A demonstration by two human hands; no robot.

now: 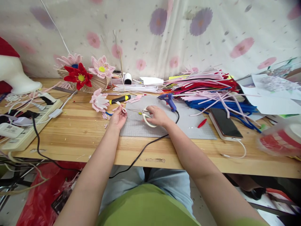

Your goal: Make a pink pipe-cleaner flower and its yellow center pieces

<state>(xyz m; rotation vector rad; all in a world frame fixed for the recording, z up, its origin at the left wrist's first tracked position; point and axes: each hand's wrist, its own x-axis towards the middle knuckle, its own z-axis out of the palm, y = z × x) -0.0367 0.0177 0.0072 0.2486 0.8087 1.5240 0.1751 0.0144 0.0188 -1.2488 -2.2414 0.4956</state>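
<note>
On the left of the table [77, 138] there is a power strip [50, 111], and then a pale pink flower [98, 101]. Near this flower, my left hand [118, 118] pinches a small white loop [124, 110] between the fingertips. Over the grey mat [134, 127], my right hand [158, 116] holds the scissors [145, 120] by their white handles, with the blades pointing leftward. Just behind it lies a blue glue gun [168, 101]; farther right, a phone [226, 122].

One head-worn view; forward and down from above the lap [172, 183], near the wooden table [72, 135]
</note>
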